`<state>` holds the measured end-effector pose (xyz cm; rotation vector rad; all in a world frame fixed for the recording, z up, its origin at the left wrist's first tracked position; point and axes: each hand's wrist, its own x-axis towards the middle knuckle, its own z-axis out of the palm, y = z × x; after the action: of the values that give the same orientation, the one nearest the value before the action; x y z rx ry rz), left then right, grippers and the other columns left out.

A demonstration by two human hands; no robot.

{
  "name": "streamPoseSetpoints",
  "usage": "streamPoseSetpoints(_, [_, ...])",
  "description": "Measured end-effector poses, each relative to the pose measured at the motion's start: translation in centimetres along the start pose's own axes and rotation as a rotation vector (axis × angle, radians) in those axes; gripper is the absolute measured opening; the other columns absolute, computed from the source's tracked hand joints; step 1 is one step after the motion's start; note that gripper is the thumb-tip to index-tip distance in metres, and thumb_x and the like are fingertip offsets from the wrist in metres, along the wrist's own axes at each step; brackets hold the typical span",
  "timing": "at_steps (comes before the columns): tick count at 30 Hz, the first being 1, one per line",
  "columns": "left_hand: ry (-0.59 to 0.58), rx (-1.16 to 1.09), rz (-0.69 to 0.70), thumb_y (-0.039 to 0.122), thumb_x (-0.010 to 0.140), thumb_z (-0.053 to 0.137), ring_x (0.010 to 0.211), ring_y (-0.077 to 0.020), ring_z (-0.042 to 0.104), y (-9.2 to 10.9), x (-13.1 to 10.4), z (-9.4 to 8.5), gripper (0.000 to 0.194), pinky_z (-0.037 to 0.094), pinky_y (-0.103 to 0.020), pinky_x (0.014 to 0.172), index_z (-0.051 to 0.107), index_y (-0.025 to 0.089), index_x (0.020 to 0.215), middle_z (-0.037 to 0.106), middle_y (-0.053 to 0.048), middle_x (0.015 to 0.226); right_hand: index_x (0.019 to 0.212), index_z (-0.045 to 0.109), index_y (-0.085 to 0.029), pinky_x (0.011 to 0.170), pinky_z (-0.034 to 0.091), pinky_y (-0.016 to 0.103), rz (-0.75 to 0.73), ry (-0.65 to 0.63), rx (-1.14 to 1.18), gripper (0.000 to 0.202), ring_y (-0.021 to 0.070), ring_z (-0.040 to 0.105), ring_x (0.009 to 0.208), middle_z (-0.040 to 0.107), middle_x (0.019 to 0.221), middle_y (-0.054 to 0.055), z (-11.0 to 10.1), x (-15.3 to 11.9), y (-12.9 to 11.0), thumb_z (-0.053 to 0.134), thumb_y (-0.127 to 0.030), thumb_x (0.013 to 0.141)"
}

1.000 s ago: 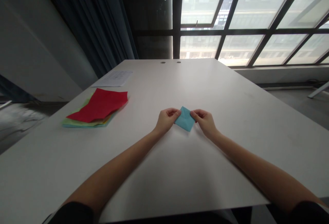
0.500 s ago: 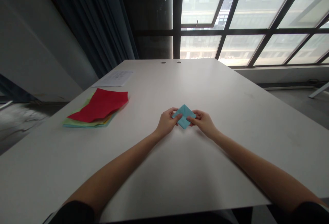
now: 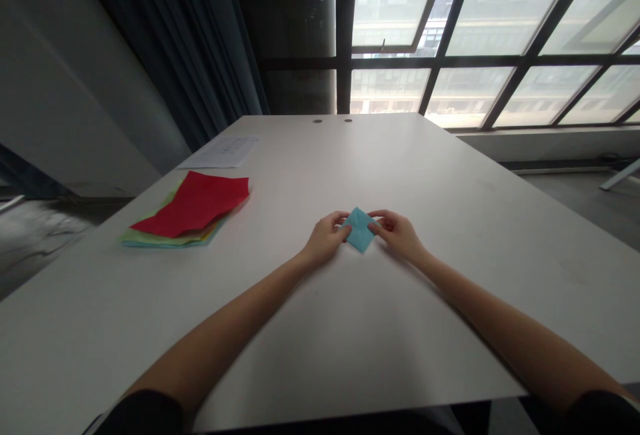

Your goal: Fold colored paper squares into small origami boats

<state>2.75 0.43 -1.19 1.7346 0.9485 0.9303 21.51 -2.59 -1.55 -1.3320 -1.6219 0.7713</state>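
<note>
A small light-blue folded paper (image 3: pixel 361 232), diamond-shaped with one corner toward me, is between my two hands over the middle of the white table. My left hand (image 3: pixel 327 235) pinches its left corner, thumb on top and fingers beneath. On the opposite side my right hand (image 3: pixel 396 232) grips the right edge, the thumb lying on the upper face. A crease runs down from the far corner. The fingers under the paper are partly hidden.
To the left lies a stack of coloured paper sheets (image 3: pixel 165 240) topped by a bent red sheet (image 3: pixel 203 202). A printed white sheet (image 3: pixel 223 152) lies behind it. Two round grommets (image 3: pixel 317 121) are set near the far edge of the table (image 3: pixel 310 328).
The folded paper has turned slightly and its near corner has shifted a little right. My thumbs have moved outward to its edges, so more of its face shows.
</note>
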Motion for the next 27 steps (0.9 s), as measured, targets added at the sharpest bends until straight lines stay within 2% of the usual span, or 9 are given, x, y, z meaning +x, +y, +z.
streamPoseSetpoints(2, [-0.032, 0.182, 0.067, 0.019, 0.073, 0.053, 0.078, -0.0158, 0.059, -0.1, -0.1, -0.1, 0.029, 0.048, -0.027, 0.069, 0.058, 0.016, 0.101, 0.064, -0.005, 0.090, 0.097, 0.060, -0.021, 0.058, 0.044, 0.026, -0.043, 0.005, -0.179, 0.025, 0.0124, 0.055, 0.058, 0.064, 0.068, 0.000, -0.4, 0.0, 0.2, 0.054, -0.033, 0.076])
streamPoseSetpoints(5, [-0.020, 0.440, 0.146, 0.014, 0.070, 0.053, 0.090, -0.0192, 0.056, -0.1, -0.2, -0.3, 0.036, 0.044, -0.033, 0.083, 0.058, 0.016, 0.105, 0.063, -0.006, 0.096, 0.091, 0.062, -0.021, 0.070, 0.043, 0.030, -0.163, -0.032, -0.386, 0.020, 0.0162, 0.055, 0.072, 0.065, 0.080, 0.003, -0.7, 0.0, 0.5, 0.056, -0.030, 0.075])
streamPoseSetpoints(7, [-0.018, 0.547, 0.176, 0.015, 0.070, 0.054, 0.093, -0.0206, 0.054, -0.3, -0.2, -0.4, 0.036, 0.041, -0.036, 0.086, 0.058, 0.015, 0.106, 0.063, -0.008, 0.098, 0.087, 0.062, -0.020, 0.076, 0.041, 0.033, -0.230, -0.055, -0.461, 0.017, 0.0185, 0.053, 0.082, 0.063, 0.086, 0.005, -0.8, 0.0, 0.6, 0.058, -0.029, 0.073])
streamPoseSetpoints(9, [-0.035, 0.611, 0.207, 0.016, 0.071, 0.054, 0.092, -0.0209, 0.053, -0.5, -0.1, -0.5, 0.033, 0.041, -0.037, 0.086, 0.059, 0.015, 0.104, 0.062, -0.008, 0.098, 0.083, 0.061, -0.019, 0.074, 0.040, 0.031, -0.241, -0.068, -0.490, 0.015, 0.0181, 0.051, 0.080, 0.061, 0.082, 0.005, -0.9, 0.1, 0.7, 0.059, -0.029, 0.072])
streamPoseSetpoints(16, [-0.056, 0.629, 0.282, 0.015, 0.073, 0.052, 0.086, -0.0182, 0.053, -0.7, -0.1, -0.9, 0.021, 0.042, -0.032, 0.080, 0.062, 0.016, 0.092, 0.061, -0.005, 0.085, 0.074, 0.052, -0.018, 0.056, 0.036, 0.022, -0.212, -0.180, -0.445, 0.009, 0.0103, 0.045, 0.058, 0.052, 0.068, -0.001, -0.9, 0.1, 0.6, 0.054, -0.027, 0.075])
streamPoseSetpoints(22, [-0.168, 0.554, 0.277, 0.015, 0.072, 0.051, 0.075, -0.0144, 0.054, -0.3, -0.1, -1.3, 0.014, 0.043, -0.027, 0.071, 0.060, 0.016, 0.082, 0.061, -0.003, 0.079, 0.081, 0.053, -0.018, 0.057, 0.037, 0.021, -0.259, -0.341, -0.426, 0.008, 0.0084, 0.046, 0.056, 0.054, 0.070, -0.001, -1.9, 0.1, 0.4, 0.051, -0.020, 0.074])
streamPoseSetpoints(27, [-0.292, 0.559, 0.352, 0.008, 0.069, 0.047, 0.075, -0.0131, 0.055, 0.1, -0.1, -1.7, 0.021, 0.043, -0.025, 0.072, 0.060, 0.017, 0.082, 0.061, -0.002, 0.079, 0.079, 0.056, -0.019, 0.065, 0.039, 0.024, -0.351, -0.396, -0.431, 0.012, 0.0123, 0.051, 0.068, 0.057, 0.074, 0.001, -2.5, 0.2, 0.3, 0.050, -0.013, 0.071])
